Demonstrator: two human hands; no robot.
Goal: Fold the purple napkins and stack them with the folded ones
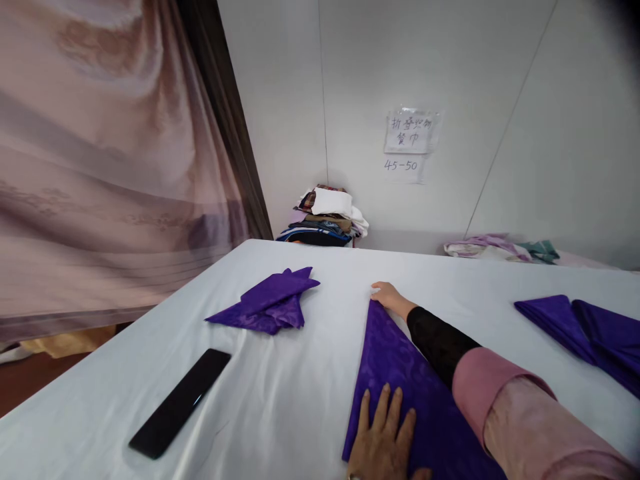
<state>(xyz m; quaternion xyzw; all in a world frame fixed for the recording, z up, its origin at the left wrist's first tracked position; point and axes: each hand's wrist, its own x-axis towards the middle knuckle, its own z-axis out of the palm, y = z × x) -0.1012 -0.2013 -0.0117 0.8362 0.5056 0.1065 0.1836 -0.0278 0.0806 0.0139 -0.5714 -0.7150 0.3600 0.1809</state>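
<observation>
A purple cloth (395,360), folded to a point at its far end, lies on the white-covered table (285,407). My right hand (387,297) reaches out to that far tip and pinches it between thumb and fingers. Flat on the near left part of the same cloth rests my left hand (383,433), its fingers spread. To the left is a crumpled, folded purple cloth (275,300). Another folded purple cloth (590,330) lies at the right, beyond my right forearm.
A long black flat object (180,403) lies on the table's left side. Piled clothes (327,217) and further fabrics (490,247) sit past the far edge. A pink curtain (100,167) hangs at the left; paper signs (407,137) are on the wall.
</observation>
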